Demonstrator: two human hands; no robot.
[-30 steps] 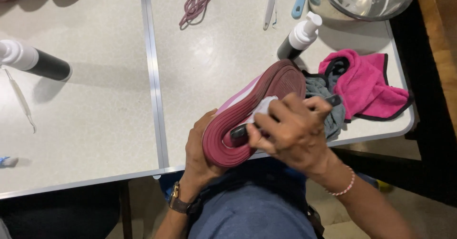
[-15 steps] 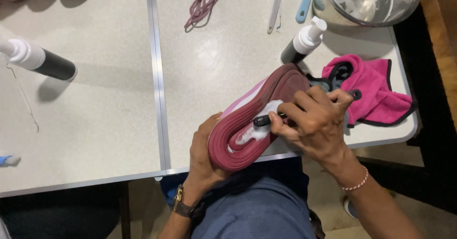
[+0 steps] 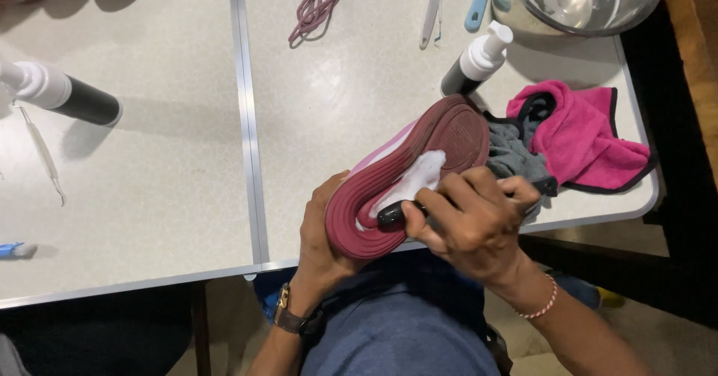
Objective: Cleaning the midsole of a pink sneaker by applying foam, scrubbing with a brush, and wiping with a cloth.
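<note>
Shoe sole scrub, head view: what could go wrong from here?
1. The shoe is propped on the table edge and steadied only by the left hand; a hard stroke could tip it off.
2. White foam on the sole might drip onto the lap below.
3. The right hand with the brush works close to the grey cloth and may drag it.

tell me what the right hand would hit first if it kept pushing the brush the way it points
The right hand points its brush left along the shoe sole, so the left hand at the heel probably comes first, though depth is unclear.
</note>
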